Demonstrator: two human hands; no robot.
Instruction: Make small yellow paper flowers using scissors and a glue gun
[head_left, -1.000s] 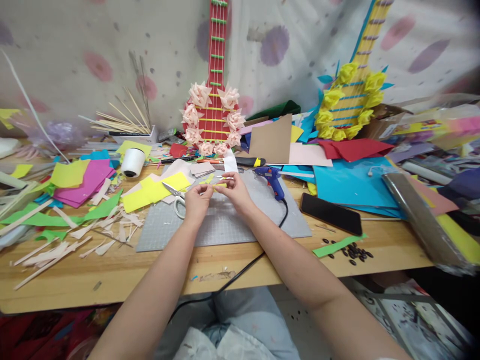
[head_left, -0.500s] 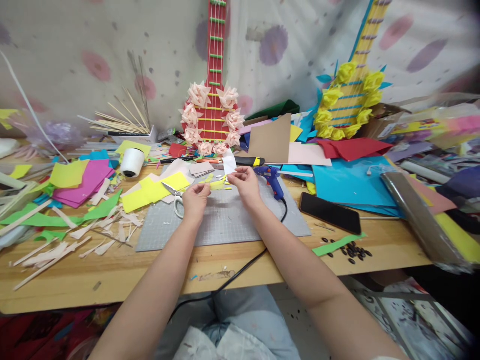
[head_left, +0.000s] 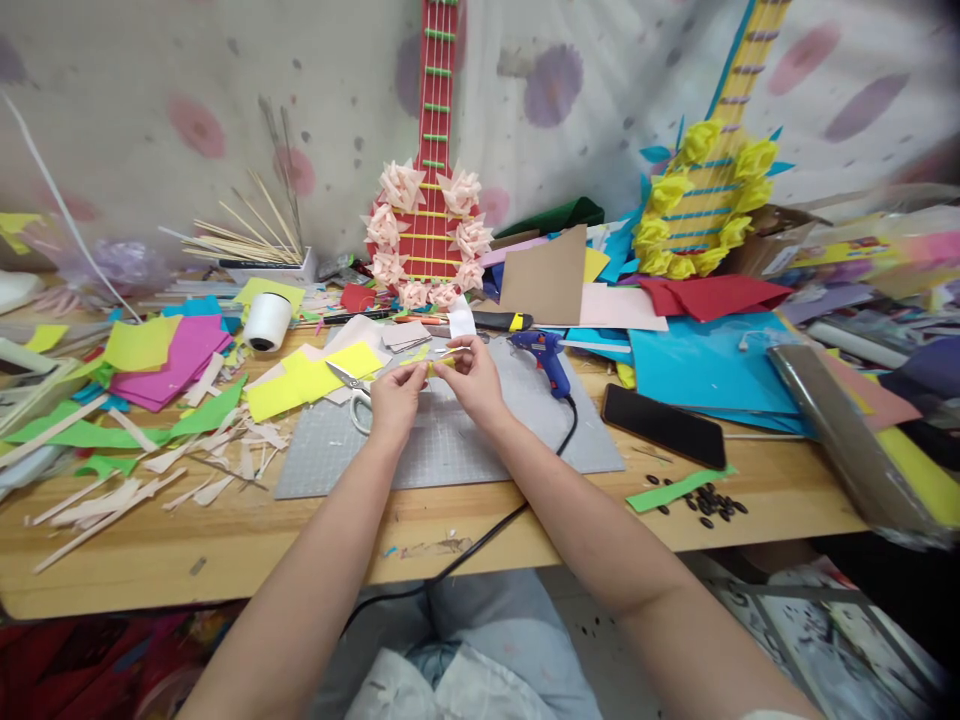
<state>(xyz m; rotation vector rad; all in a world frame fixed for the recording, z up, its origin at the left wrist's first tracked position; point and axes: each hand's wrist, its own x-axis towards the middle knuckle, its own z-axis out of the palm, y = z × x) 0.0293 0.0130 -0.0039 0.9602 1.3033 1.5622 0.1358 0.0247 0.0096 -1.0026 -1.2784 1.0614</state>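
Yellow strip point(head_left: 431, 369) held over our grey cutting mat point(head_left: 459, 455), left hand point(head_left: 395, 400) and right hand point(head_left: 475, 382) both closed to a pinch on it, scissors point(head_left: 355, 386) just beside our left hand, blue glue gun point(head_left: 546, 352) to our right.

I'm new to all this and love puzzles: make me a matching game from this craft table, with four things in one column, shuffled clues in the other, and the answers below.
Things
1. Glue gun
2. Yellow strip
3. Phone
4. Scissors

Clues
A. Held between the left hand and the right hand
B. Black, lying flat near some small dark pieces
C. Lying just to the left of the left hand
D. Blue, with a black cord

Right pairs: 1-D, 2-A, 3-B, 4-C
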